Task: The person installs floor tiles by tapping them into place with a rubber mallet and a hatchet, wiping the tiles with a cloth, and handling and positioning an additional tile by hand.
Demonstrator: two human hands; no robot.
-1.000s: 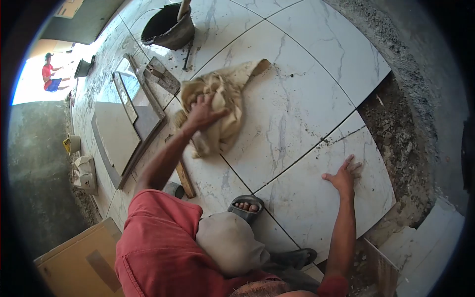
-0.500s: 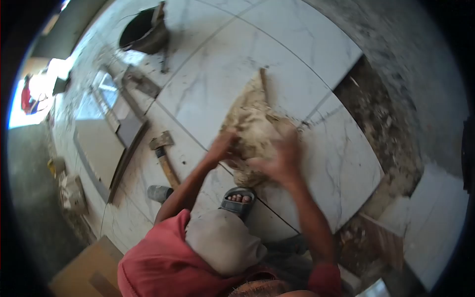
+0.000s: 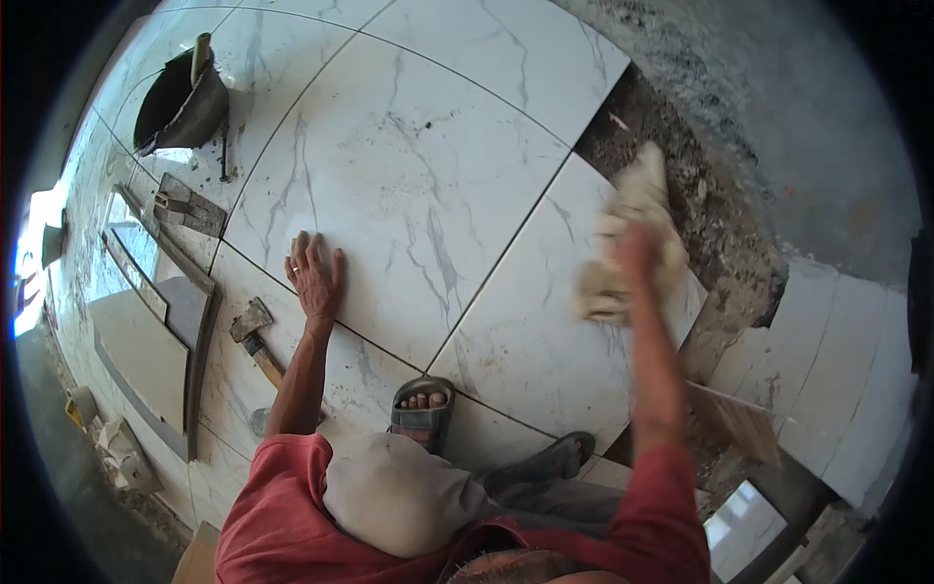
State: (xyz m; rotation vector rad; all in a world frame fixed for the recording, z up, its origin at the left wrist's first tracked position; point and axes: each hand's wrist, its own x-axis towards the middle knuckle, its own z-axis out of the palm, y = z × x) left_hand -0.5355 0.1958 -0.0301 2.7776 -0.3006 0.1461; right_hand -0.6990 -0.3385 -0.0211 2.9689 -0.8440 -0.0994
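With fingers stretched out, my left hand (image 3: 316, 282) lies flat on a white marbled floor tile (image 3: 379, 224). My right hand (image 3: 637, 253) is closed on a dirty beige rag (image 3: 608, 282), blurred by motion. The rag is over the right-hand tile, by its edge with the bare rubble strip (image 3: 710, 214). Left of my left arm, a hammer (image 3: 253, 326) with a wooden handle lies on the floor, partly hidden by the forearm.
A black bucket (image 3: 199, 112) stands at the upper left, near a trowel (image 3: 185, 206). Cut tile pieces (image 3: 146, 355) are stacked at the left. My sandalled foot (image 3: 423, 404) rests at the tile joint. More tiles (image 3: 808, 360) lie beyond the rubble at the right.
The rag has moved from the middle tile to the right, in my right hand. My left hand has let go of it and now lies flat on the tile. The view has shifted.
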